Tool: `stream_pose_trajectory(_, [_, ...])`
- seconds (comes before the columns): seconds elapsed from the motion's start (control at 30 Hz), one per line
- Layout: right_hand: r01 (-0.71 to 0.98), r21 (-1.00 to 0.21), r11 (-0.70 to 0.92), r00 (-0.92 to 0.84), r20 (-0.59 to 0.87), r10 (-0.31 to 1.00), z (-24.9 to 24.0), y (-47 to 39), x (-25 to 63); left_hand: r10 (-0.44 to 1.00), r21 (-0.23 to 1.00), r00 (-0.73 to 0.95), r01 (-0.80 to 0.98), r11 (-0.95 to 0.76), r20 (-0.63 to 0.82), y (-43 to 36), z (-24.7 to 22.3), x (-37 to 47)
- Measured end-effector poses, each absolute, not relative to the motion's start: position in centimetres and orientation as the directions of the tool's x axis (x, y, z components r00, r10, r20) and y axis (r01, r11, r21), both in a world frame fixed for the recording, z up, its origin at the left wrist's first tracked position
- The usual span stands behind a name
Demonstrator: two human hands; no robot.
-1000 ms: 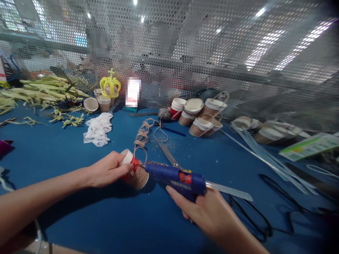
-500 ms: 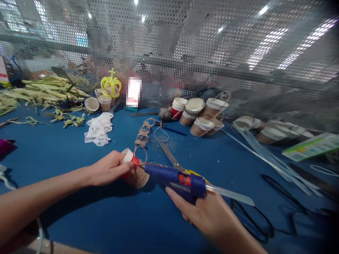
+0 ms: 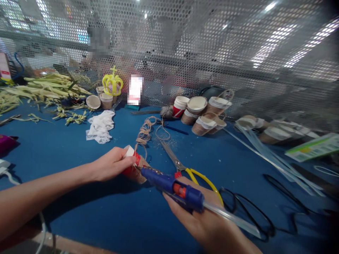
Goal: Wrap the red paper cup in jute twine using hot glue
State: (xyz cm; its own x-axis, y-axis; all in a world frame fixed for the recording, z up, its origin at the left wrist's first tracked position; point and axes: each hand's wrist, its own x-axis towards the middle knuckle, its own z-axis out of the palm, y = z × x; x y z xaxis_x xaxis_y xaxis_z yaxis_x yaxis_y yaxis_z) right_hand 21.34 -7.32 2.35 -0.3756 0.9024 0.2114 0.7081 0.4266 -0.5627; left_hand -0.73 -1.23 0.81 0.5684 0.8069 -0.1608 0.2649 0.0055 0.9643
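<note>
So my right hand (image 3: 197,215) is wrapped around the blue glue gun (image 3: 159,179), nozzle (image 3: 139,168) right at the red cup (image 3: 139,177) clamped in my left hand (image 3: 115,163) over the table (image 3: 127,218). Looks like the gluing step to me. Next move probably calls for a steady cup while the loose twine (image 3: 144,135), heaped just beyond, gets stuck on.

Through one head-worn view we look forward and down, with our hands (image 3: 114,163) close by on the near side, across the surface (image 3: 106,215) to the mesh (image 3: 159,38) along its far edge.
</note>
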Motion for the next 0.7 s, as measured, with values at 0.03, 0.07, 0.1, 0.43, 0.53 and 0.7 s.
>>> stream_pose_trajectory(0.03, [0.713,-0.55,0.434,-0.392,0.201,0.898,2.23,-7.4,21.41,0.805,0.968,0.571,0.251,0.014,-0.16,-1.2,0.79,-0.7])
stream_pose_trajectory(0.07, [0.719,-0.534,0.445,-0.404,0.199,0.893,2.14,-7.47,21.44,0.805,0.971,0.572,0.236,0.025,-0.16,-1.17,0.75,-0.68])
stream_pose_trajectory(0.1, [0.726,-0.518,0.452,-0.416,0.193,0.889,2.09,-7.52,21.45,0.805,0.974,0.571,0.224,0.034,-0.159,-1.13,0.7,-0.67])
stream_pose_trajectory(0.43, [0.733,-0.51,0.451,-0.414,0.192,0.89,2.16,-7.37,21.68,0.8,0.983,0.581,0.173,0.057,-0.149,-1.15,0.54,-0.55])
stream_pose_trajectory(0.53, [0.727,-0.471,0.5,-0.445,0.231,0.865,1.89,-7.33,21.84,0.812,0.98,0.564,0.194,0.045,-0.149,-1.16,0.5,-0.6])
stream_pose_trajectory(0.7, [0.731,-0.392,0.558,-0.499,0.251,0.829,1.75,-7.42,21.82,0.804,0.982,0.575,0.182,0.054,-0.151,-1.17,0.51,-0.58])
